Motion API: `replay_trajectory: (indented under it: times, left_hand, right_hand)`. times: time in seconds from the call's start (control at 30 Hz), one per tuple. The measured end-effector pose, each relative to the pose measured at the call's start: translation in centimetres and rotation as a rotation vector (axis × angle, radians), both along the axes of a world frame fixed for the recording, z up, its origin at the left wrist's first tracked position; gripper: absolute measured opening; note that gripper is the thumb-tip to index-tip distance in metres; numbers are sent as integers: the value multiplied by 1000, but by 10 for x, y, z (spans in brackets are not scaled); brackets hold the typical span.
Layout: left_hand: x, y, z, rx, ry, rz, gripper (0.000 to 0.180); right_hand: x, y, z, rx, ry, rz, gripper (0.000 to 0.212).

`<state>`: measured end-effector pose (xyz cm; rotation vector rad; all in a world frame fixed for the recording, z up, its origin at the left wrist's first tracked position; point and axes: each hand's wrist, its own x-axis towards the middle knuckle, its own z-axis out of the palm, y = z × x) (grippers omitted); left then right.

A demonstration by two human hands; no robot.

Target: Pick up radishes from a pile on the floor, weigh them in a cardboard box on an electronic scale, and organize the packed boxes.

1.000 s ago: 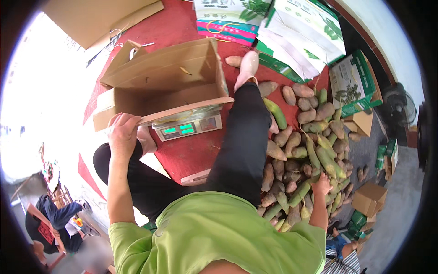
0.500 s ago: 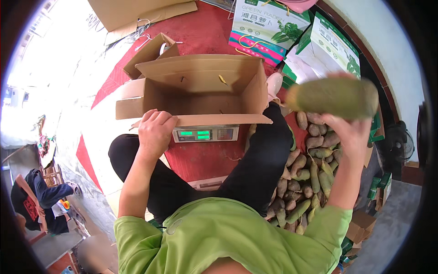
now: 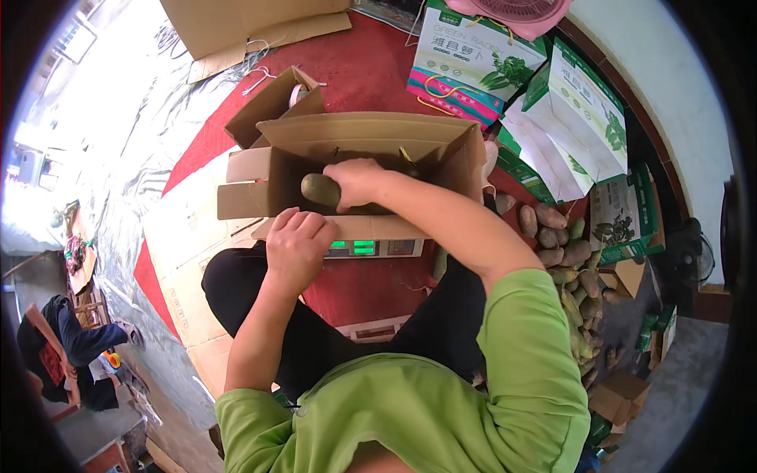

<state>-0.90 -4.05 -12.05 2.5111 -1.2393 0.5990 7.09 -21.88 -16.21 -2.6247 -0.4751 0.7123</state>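
My right hand [image 3: 356, 183] is closed around a thick green radish [image 3: 318, 189] inside the open cardboard box [image 3: 371, 135]. The radish's blunt end points left, and my hand covers the rest of it. At the box's near side, my left hand [image 3: 296, 246] has its fingers wrapped over the folded-out flap [image 3: 377, 228]. Beneath the box sits a digital scale [image 3: 404, 248] with lit green displays, partly hidden by the flap and my left hand. Most of the box floor is out of sight behind my right arm.
Several loose radishes [image 3: 578, 254] lie heaped on the right. Printed green-and-white cartons [image 3: 579, 118] and a pink basket [image 3: 524, 11] stand at the back right. A small cardboard box [image 3: 272, 106] with a tape roll [image 3: 298, 95] is behind left. Flattened cardboard [image 3: 185, 276] lies left.
My right hand has carried the radish from above the heap on the right, leftward into the box. My left hand stays on the flap.
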Motion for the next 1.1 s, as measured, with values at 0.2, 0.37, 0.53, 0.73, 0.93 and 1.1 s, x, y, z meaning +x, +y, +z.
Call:
replay_trajectory:
  times: [0.2, 0.37, 0.53, 0.73, 0.93, 1.1]
  left_hand:
    - [-3, -2, 5, 3, 42, 8, 7]
    - [-3, -4, 4, 68, 22, 28, 14]
    - [-4, -4, 0, 139, 9, 99, 16]
    - [-6, -9, -6, 169, 34, 119, 18]
    - [-5, 0, -14, 178, 15, 135, 16]
    - [-5, -4, -11, 197, 44, 120, 17]
  right_hand:
    - [-5, 7, 3, 26, 22, 86, 88]
    - [-55, -48, 97, 547, -163, -48, 57]
    - [-174, -175, 134, 565, -306, -489, 48]
    - [-383, -291, 48, 73, -265, -1212, 42]
    - [-583, -292, -66, -462, 183, -1453, 32]
    - [-656, -238, -90, -643, 359, -1701, 28]
